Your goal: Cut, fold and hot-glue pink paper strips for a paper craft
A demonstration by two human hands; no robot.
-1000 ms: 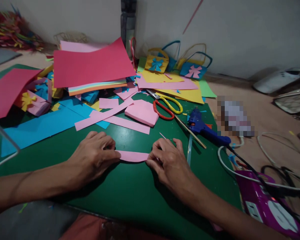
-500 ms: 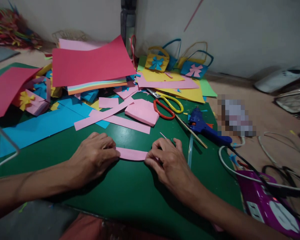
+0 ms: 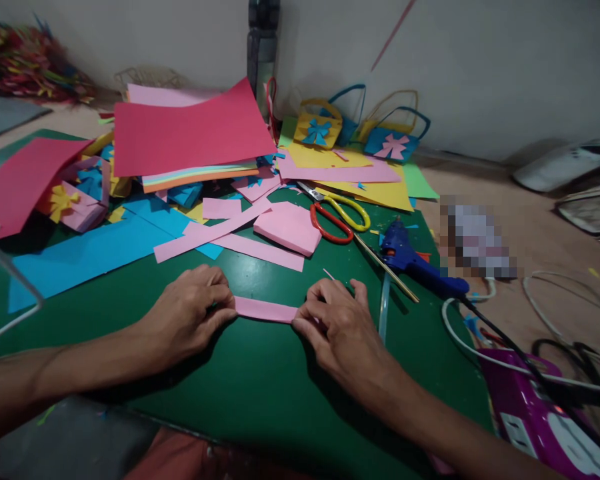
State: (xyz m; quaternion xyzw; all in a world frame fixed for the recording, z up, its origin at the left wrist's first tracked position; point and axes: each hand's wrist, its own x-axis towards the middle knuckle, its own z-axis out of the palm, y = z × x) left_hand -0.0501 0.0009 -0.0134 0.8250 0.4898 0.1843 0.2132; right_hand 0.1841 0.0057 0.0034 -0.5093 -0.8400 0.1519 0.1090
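Note:
A narrow pink paper strip [image 3: 266,311] stretches between my two hands, low over the green table [image 3: 260,380]. My left hand [image 3: 195,308] pinches its left end, and my right hand [image 3: 336,317] grips the right end between thumb and fingers. Both ends of the strip are hidden by my fingers. Just beyond lie more pink strips [image 3: 263,250], crossing one another, and a folded pink paper piece [image 3: 289,229]. Scissors [image 3: 336,220] with one red and one yellow handle rest behind my right hand, beside a thin wooden stick [image 3: 390,270].
A blue glue gun [image 3: 405,260] with a clear glue stick lies right of the scissors. Cables run to a purple power strip [image 3: 545,413]. Stacked coloured paper [image 3: 190,130], blue sheets [image 3: 87,247] and small paper bags [image 3: 393,141] with bows stand at the back.
The pink strip looks slightly narrower and tilts down a little to the right. Both hands keep their grip on it. The whole view has shifted slightly.

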